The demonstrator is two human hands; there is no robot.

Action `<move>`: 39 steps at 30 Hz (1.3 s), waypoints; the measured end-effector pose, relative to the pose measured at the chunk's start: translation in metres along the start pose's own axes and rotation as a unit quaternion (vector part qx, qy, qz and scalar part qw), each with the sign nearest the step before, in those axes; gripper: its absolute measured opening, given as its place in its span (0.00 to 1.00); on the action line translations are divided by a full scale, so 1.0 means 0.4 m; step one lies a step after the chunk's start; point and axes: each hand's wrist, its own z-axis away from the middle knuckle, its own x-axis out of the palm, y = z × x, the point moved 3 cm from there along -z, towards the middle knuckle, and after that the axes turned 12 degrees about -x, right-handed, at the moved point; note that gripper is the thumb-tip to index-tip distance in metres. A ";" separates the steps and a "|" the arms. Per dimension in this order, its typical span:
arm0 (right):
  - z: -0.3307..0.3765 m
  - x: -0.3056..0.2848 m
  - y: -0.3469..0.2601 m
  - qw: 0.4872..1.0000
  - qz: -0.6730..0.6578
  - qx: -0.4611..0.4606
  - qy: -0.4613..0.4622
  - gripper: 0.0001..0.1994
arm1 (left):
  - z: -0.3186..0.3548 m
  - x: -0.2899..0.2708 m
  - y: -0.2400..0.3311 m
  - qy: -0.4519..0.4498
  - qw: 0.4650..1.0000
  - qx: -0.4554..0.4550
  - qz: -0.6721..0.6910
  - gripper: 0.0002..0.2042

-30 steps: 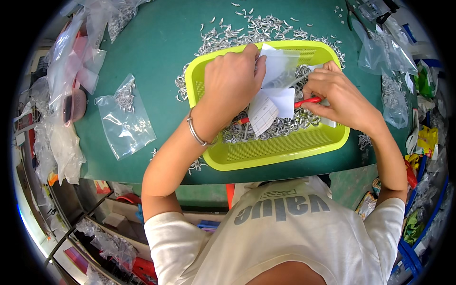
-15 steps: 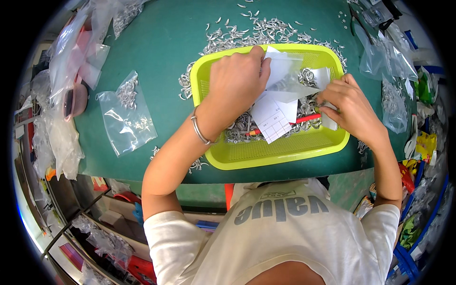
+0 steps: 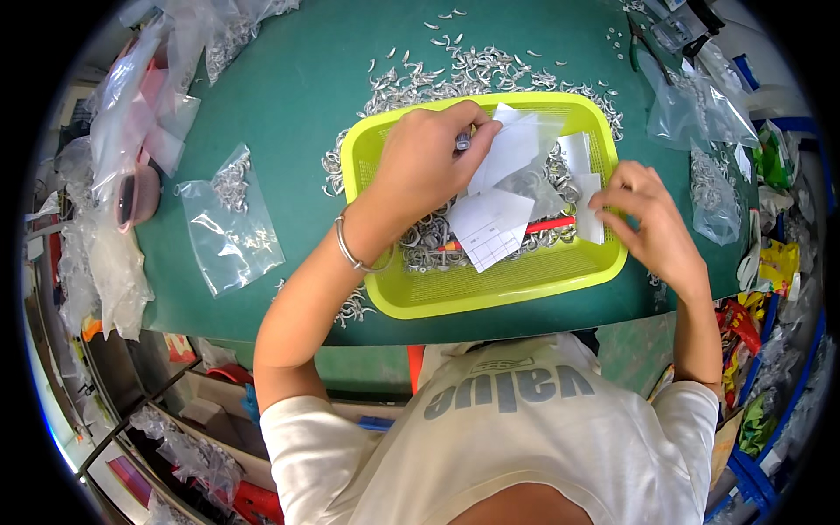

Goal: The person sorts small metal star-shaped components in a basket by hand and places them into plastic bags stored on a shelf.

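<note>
A yellow-green plastic tray (image 3: 490, 293) sits on a green table, holding several small silver metal pieces, white paper slips and a red pen (image 3: 551, 225). My left hand (image 3: 424, 162) reaches over the tray and pinches a clear plastic bag with a white slip (image 3: 516, 153) in it, along with a small metal piece. My right hand (image 3: 652, 223) rests at the tray's right edge, its fingers on a white paper slip (image 3: 588, 214). Another white printed slip (image 3: 490, 229) lies loose in the tray's middle. A metal bangle circles my left wrist.
Loose silver metal pieces (image 3: 464, 74) are scattered on the green table (image 3: 297, 105) behind the tray. A clear bag with some pieces (image 3: 229, 219) lies to the left. More clear bags pile at the left edge (image 3: 114, 175) and right edge (image 3: 709, 131).
My right hand has moved right, off the red pen, to the slip at the tray's right edge. My left hand has lifted the bag and slip slightly toward the tray's back.
</note>
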 end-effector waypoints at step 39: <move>-0.036 0.087 -0.023 0.674 -0.689 0.262 0.043 0.07 | 0.089 0.006 0.105 -0.157 0.975 -0.082 0.131 0.09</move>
